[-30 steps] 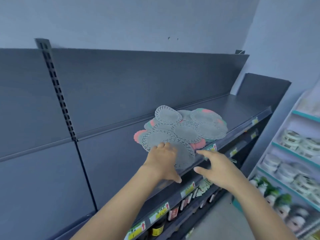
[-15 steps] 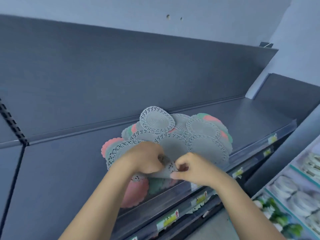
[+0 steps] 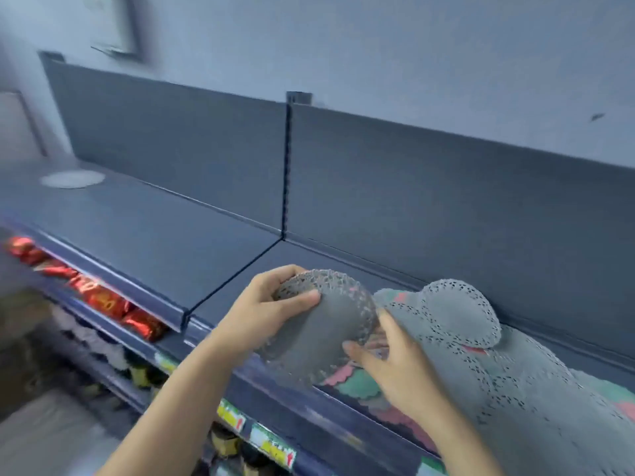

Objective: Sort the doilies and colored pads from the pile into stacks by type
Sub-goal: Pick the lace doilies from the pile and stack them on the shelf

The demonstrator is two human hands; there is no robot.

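A pile of grey lace doilies mixed with pink and green scalloped pads lies on the dark shelf at the lower right. My left hand grips one grey doily by its upper left edge, lifted and bent above the shelf's front edge. My right hand rests just right of that doily with its fingers spread, fingertips touching the doily's lower right rim. A single white doily lies alone at the shelf's far left end.
The shelf has an upright back panel and a seam with a slotted post at its middle. Below, a lower shelf holds red wrapped packets and bottles behind yellow price tags. A floor patch shows at the bottom left.
The view has swung left, bringing the shelf's left end and the lone white doily into sight. One doily has been lifted off the pile by my left hand; my right hand's pinch has loosened.
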